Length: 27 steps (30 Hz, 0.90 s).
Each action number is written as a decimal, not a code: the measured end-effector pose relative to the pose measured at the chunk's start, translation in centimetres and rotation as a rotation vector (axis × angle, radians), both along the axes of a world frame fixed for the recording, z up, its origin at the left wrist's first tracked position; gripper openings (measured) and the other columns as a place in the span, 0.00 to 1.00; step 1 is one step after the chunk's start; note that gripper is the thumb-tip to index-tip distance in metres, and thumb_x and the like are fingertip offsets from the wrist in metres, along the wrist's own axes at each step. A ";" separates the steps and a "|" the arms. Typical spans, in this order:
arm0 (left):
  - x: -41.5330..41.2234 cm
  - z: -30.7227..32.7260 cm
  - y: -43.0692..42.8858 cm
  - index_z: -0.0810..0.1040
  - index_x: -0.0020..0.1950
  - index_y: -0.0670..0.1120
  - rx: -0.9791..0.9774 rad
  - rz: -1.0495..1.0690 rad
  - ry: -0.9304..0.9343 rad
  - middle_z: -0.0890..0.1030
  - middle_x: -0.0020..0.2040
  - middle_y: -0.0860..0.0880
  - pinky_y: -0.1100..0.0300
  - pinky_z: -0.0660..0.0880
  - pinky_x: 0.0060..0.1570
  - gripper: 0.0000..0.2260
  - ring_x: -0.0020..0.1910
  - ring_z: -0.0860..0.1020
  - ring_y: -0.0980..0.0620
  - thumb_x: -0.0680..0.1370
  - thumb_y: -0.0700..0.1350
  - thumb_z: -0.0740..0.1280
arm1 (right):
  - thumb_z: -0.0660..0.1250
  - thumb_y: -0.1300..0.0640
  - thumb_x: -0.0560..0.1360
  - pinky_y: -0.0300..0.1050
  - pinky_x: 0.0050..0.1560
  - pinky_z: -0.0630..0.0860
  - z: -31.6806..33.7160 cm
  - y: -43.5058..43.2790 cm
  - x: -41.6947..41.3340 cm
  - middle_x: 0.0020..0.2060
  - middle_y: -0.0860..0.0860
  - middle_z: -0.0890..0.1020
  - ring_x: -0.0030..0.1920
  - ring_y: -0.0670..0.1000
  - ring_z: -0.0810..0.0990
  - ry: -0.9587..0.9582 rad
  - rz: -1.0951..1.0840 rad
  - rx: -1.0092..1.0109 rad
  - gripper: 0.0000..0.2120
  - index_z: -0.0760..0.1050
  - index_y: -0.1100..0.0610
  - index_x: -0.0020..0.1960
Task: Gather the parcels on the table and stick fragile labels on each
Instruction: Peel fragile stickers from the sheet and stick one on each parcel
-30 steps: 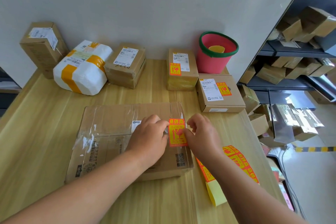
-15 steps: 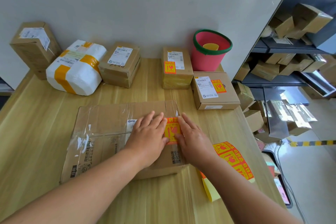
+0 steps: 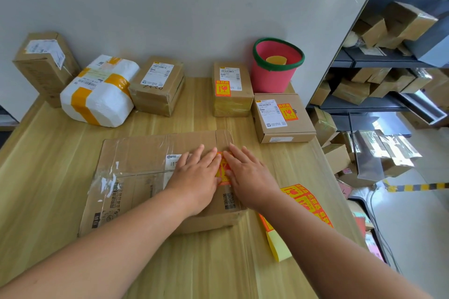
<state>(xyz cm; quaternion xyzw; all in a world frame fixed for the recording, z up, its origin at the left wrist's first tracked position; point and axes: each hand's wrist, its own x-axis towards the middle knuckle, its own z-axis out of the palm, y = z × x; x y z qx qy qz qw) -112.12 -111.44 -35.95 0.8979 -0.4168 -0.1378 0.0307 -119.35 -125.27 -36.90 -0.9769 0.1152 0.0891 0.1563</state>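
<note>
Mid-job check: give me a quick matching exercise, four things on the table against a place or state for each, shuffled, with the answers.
1 white parcel
2 flat box
3 red bucket
4 label strip

A green rim
B under left hand and right hand
C orange tape bands
D lying right of the flat box

Pairs: 1-C, 2-B, 3-A, 4-D.

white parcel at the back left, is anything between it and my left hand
Nothing visible does. The left hand presses flat on the flat box; only that box's top and bare table lie between it and the white parcel.
</note>
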 end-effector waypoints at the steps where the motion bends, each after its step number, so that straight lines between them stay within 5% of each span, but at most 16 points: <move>1: 0.0 -0.1 0.0 0.47 0.79 0.50 -0.003 0.004 0.001 0.44 0.79 0.53 0.49 0.41 0.75 0.25 0.77 0.39 0.49 0.83 0.53 0.48 | 0.48 0.47 0.83 0.52 0.74 0.54 0.1 -0.1 0.1 0.78 0.44 0.49 0.78 0.51 0.47 0.008 0.005 0.001 0.24 0.52 0.48 0.78; 16: -2.3 -0.6 1.5 0.46 0.79 0.51 -0.004 -0.072 -0.001 0.42 0.79 0.54 0.52 0.38 0.73 0.25 0.77 0.39 0.53 0.83 0.55 0.45 | 0.48 0.46 0.83 0.48 0.74 0.50 -0.3 0.7 -4.1 0.78 0.43 0.49 0.78 0.49 0.46 -0.028 0.046 0.010 0.24 0.50 0.47 0.78; 21: -3.3 -0.7 2.3 0.47 0.79 0.51 -0.069 -0.093 -0.026 0.44 0.79 0.56 0.57 0.35 0.71 0.38 0.77 0.40 0.55 0.70 0.61 0.30 | 0.49 0.48 0.83 0.46 0.74 0.50 -0.1 1.0 -5.0 0.78 0.44 0.51 0.78 0.49 0.46 -0.088 0.053 0.050 0.24 0.52 0.48 0.78; 27: -4.0 -1.2 2.8 0.46 0.79 0.51 -0.061 -0.075 -0.011 0.42 0.79 0.55 0.57 0.34 0.71 0.39 0.77 0.38 0.56 0.69 0.62 0.30 | 0.50 0.48 0.83 0.45 0.74 0.50 -0.3 1.2 -6.1 0.78 0.45 0.50 0.78 0.48 0.46 -0.087 0.062 0.075 0.25 0.51 0.50 0.78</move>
